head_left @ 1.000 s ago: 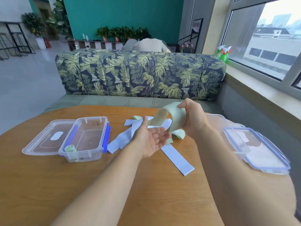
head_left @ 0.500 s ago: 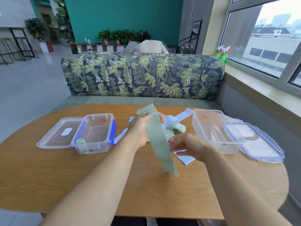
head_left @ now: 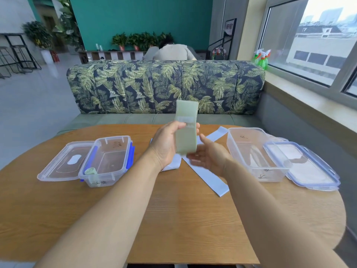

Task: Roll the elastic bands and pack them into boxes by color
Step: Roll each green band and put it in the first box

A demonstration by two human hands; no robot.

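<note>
Curling round one green band (head_left: pixel 186 132), the left hand's (head_left: pixel 166 146) fingers (head_left: pixel 180 124) hold it upright above the tabletop (head_left: pixel 183 219). The right hand (head_left: pixel 210 157) lies slack and blurred at its lower end. Pale blue bands (head_left: pixel 208 178) sprawl beneath, count unclear. Two clear boxes: the left box (head_left: pixel 100 180) at 9 o'clock, holding one rolled green band (head_left: pixel 90 171), and the right box (head_left: pixel 270 175) at 3 o'clock. Two lids flank them, the left lid (head_left: pixel 63 165) and the right lid (head_left: pixel 309 171).

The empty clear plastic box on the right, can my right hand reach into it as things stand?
Probably yes. The right hand is open, the empty clear plastic box stands just to its right, its blue-edged clear lid lies off beside it, and nothing lies between them.
</note>
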